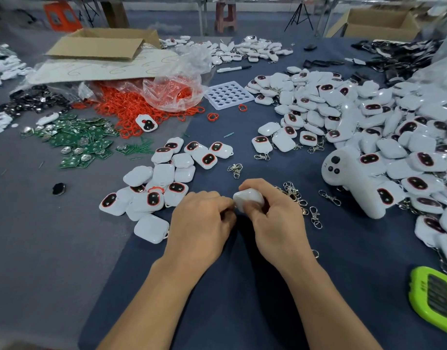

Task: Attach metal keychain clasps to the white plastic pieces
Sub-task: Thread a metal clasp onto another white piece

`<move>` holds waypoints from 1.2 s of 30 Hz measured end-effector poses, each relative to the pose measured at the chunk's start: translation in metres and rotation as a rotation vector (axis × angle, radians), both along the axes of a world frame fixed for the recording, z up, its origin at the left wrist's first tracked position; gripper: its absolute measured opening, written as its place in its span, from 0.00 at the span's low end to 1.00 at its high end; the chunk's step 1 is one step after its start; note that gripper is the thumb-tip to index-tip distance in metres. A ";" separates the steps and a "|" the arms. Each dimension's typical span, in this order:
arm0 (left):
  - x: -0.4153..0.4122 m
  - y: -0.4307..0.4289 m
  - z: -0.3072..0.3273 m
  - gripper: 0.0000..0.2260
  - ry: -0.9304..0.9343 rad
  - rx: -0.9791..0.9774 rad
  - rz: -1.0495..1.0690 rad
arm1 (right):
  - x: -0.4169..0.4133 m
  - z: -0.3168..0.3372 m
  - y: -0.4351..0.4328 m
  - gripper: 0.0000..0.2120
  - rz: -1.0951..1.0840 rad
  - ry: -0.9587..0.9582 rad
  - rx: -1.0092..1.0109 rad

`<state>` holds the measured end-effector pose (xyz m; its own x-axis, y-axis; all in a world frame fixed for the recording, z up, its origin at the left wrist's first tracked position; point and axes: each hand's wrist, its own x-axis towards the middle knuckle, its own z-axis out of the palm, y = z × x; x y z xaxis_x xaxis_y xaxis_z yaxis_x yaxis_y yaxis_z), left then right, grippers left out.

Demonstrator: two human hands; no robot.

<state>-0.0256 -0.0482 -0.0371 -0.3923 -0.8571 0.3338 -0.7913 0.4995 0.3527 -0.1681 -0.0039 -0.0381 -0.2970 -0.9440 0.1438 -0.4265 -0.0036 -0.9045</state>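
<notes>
Single view: head-worn wide-angle camera over the near side of the worktop (230, 294), facing forward and down. Close range. Both forearms enter from the bottom edge. Left hand (202, 221) and right hand (275, 223) sit just below frame centre, with a piece (249, 199) in the right. The worktop's far side, a box (103, 44) and the floor beyond run along the top. Lines bend toward the frame edges.

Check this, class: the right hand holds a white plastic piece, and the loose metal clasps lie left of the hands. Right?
No. The right hand does hold a white plastic piece, but the loose metal clasps lie to its right, as the head view shows.
</notes>
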 end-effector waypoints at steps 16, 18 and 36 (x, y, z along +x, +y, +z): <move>-0.001 -0.001 -0.001 0.07 0.035 0.037 0.019 | -0.006 0.001 -0.002 0.07 0.028 0.049 0.046; -0.002 0.000 -0.001 0.07 0.044 0.039 0.029 | -0.007 0.000 -0.003 0.06 0.026 0.032 0.057; 0.006 -0.004 -0.001 0.10 0.499 0.358 -0.038 | -0.011 0.004 -0.001 0.10 0.000 -0.243 0.049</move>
